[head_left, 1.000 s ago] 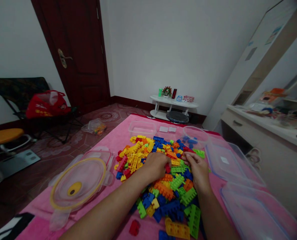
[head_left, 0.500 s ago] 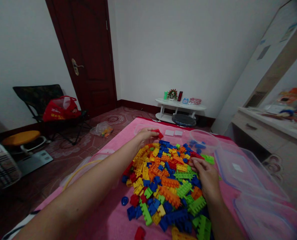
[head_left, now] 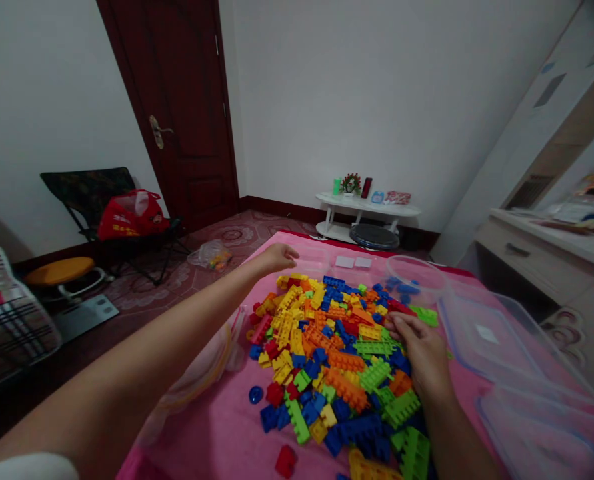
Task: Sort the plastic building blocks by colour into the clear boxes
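Head view: round clear tub (head_left: 429, 283), right of centre, containing blue bricks (head_left: 407, 289); rectangular clear tub (head_left: 319, 261), centre, contents indistinct, left hand (head_left: 281, 256) at its left end, grip parted; mixed brick pile (head_left: 327, 340), lower centre, right hand (head_left: 421, 343) at its right side, grip's hold undeterminable.

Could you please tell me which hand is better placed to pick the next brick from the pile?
Probably the right hand: it is at the right side of the brick pile, while the left hand is farther out, by a clear container.

From here I see smooth plastic bricks (head_left: 347, 361) on matt cloth (head_left: 217, 430) and glossy, clear plastic lids (head_left: 504, 350) at right.
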Tool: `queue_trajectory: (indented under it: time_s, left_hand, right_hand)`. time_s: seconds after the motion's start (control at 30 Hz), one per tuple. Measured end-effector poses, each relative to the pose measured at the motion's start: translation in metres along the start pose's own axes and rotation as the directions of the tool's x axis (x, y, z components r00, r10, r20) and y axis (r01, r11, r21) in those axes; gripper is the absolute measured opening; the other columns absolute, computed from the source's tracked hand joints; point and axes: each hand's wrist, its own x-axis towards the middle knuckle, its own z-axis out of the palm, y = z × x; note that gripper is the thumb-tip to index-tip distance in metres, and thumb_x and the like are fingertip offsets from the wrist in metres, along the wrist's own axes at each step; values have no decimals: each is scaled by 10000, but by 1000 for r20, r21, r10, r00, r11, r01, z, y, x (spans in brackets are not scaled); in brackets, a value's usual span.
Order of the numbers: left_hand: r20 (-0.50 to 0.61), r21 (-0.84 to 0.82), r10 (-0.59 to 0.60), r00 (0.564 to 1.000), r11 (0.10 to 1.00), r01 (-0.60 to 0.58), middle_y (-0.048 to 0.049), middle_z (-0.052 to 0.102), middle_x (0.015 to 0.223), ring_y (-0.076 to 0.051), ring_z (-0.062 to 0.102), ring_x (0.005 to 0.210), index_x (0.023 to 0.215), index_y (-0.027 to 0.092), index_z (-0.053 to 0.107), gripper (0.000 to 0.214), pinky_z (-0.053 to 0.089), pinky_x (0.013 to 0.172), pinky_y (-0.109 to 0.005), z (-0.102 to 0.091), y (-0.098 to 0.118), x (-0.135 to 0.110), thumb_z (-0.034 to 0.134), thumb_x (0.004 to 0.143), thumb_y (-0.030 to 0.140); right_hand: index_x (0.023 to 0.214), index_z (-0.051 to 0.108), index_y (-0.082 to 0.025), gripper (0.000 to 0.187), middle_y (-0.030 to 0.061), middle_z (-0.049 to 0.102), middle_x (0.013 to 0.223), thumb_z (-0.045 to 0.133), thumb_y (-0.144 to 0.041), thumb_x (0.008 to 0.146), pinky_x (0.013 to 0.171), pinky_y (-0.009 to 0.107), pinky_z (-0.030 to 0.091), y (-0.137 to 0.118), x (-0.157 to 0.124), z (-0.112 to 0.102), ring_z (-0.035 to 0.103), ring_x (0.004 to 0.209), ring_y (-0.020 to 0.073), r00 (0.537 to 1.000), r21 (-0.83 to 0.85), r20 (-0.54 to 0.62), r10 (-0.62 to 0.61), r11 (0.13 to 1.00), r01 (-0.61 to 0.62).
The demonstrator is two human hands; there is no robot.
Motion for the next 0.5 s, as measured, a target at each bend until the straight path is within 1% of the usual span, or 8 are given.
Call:
queue_trajectory:
  time_s: [0.07,0.1,0.13,0.2,0.27,0.33,0.4,0.5]
  left_hand:
    - [154,248,30,988,966,-68,-16,617,614,-110,530,565,727,115,690,138,387,541,-200,-12,-5,-22,682,591,144]
    - [219,410,38,975,903,-127,-12,609,577,-111,521,537,685,126,687,107,373,523,-203,-18,-9,-34,681,599,191]
    - [251,544,57,966,817,-190,-12,616,575,-113,521,532,668,140,687,125,359,515,-205,-23,-13,-46,692,598,243]
    - [251,696,95,963,674,-248,-17,648,628,-118,537,560,672,167,693,212,336,510,-204,-28,-23,-68,720,570,351]
    - [264,746,77,962,616,-254,-22,670,681,-128,549,583,714,192,703,321,323,504,-208,-26,-36,-86,724,546,465]
    - [255,761,76,964,599,-249,-24,671,689,-132,545,583,726,196,697,360,307,493,-212,-18,-50,-98,713,543,506]
    - [227,753,108,968,612,-244,-19,652,657,-124,526,562,694,178,672,305,296,485,-210,-11,-63,-102,698,569,455]
    - [246,598,114,963,764,-243,5,602,601,-101,497,527,699,149,626,167,311,477,-192,-12,-75,-95,621,612,291]
  right_hand:
    - [832,680,-156,297,74,701,841,683,-385,644,696,281,501,1,1,0,642,768,184,1000,2,7,6,1000,-6]
    - [840,680,-156,302,76,700,847,680,-389,648,701,283,501,2,1,0,641,770,183,1000,-1,12,8,1000,-8]
    - [847,679,-155,307,78,699,853,678,-392,652,703,284,502,2,1,0,640,771,184,1000,-7,16,7,1000,-7]
    - [844,679,-153,310,80,698,849,676,-395,651,699,287,503,3,2,0,640,768,188,1000,-19,15,3,1000,-3]
    - [838,679,-154,309,79,698,837,678,-394,644,694,287,505,4,3,0,642,769,193,1000,-28,10,1,1000,0]
    - [840,681,-157,307,77,700,836,681,-388,638,695,282,507,5,3,-1,645,774,193,1000,-31,7,3,1000,-2]
    - [844,685,-158,308,76,702,846,682,-385,637,697,276,508,5,3,-1,647,774,189,1000,-32,5,4,999,-4]
    - [845,685,-154,322,76,704,843,685,-393,629,696,274,511,4,2,-1,647,766,185,1000,-40,6,10,999,-10]
